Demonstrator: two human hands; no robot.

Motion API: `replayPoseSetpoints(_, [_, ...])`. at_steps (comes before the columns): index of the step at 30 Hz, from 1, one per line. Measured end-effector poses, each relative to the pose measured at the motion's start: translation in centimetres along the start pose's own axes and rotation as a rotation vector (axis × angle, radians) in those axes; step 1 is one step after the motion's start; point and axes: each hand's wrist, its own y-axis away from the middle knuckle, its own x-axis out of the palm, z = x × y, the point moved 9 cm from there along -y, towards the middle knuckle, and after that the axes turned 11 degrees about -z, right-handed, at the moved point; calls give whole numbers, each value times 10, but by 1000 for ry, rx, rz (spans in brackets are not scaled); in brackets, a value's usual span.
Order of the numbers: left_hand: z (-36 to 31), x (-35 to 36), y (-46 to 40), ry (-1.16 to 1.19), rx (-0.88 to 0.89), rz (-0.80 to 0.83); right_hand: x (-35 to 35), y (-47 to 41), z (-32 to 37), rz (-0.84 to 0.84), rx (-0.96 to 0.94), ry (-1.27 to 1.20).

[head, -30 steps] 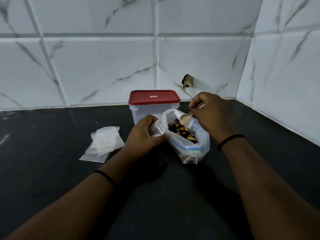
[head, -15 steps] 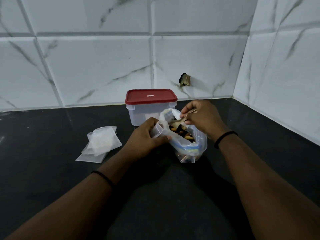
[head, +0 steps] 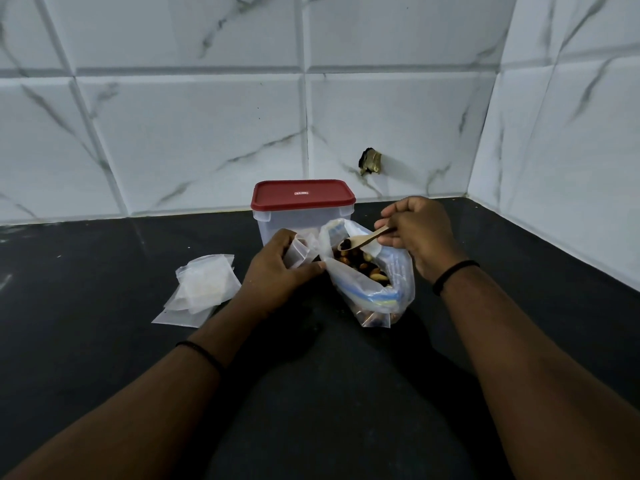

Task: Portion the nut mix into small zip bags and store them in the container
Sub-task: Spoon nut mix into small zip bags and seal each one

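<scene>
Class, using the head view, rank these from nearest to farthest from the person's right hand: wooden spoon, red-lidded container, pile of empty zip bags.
1. Wooden spoon: held in the right hand.
2. Red-lidded clear plastic container: behind, to the left.
3. Pile of small empty zip bags: far left on the counter.

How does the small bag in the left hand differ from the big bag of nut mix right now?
The small zip bag looks empty and is held up by the left hand; the big bag holds nut mix and stands on the counter. The small zip bag is far smaller. The big bag gapes open, with the right hand holding a loaded spoon above it. Both are clear plastic.
</scene>
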Motion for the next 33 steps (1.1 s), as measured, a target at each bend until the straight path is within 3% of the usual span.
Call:
replayPoseSetpoints(4, [2, -2, -1, -31, 2, -19, 1, 8, 14, 30, -2, -120])
replayPoseSetpoints(8, [1, -4, -1, -39, 4, -31, 11, 26, 39, 114, -123, -211])
replayPoseSetpoints(14, [6, -7, -4, 43, -30, -59, 43, 72, 74, 385, -641, 69])
replayPoseSetpoints(16, [7, -9, -4, 51, -25, -73, 46, 81, 78, 414, -734, 139])
replayPoseSetpoints(20, [6, -11, -4, 46, -20, -83, 36, 73, 83, 364, -704, 54])
replayPoseSetpoints(23, [1, -10, -2, 4, 18, -80, 16, 50, 78, 194, -608, -25])
replayPoseSetpoints(27, [-1, 2, 1, -43, 12, 11, 7, 19, 53, 56, -607, 259])
replayPoseSetpoints(33, [0, 17, 5, -75, -11, 118, 24, 16, 25, 139, -643, 414])
